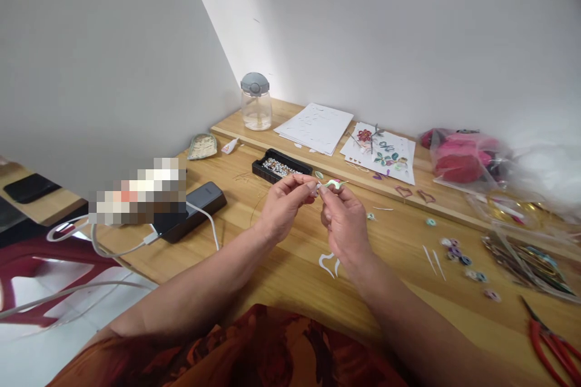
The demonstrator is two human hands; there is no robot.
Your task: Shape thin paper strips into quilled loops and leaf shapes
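My left hand (284, 205) and my right hand (347, 221) meet above the middle of the table, both with fingers pinched. Between and just behind the fingertips a small pale-green, wavy piece (334, 184) shows, with a thin yellowish end to the right. The right thumb and fingers press on it; whatever sits in the left fingertips is mostly covered, with only a whitish bit visible. Under the right wrist lies a curved white cut-out (325, 263). Just behind the hands stands a black tray of beads (282, 167).
To the right lie several small thread spools (454, 250), two white strips (429, 260), red-handled pliers (551, 338) and plastic bags (467, 157). On the raised ledge are paper sheets (315, 124), wire flowers (364, 135) and a bottle (256, 106). A cabled black device (200, 205) sits left.
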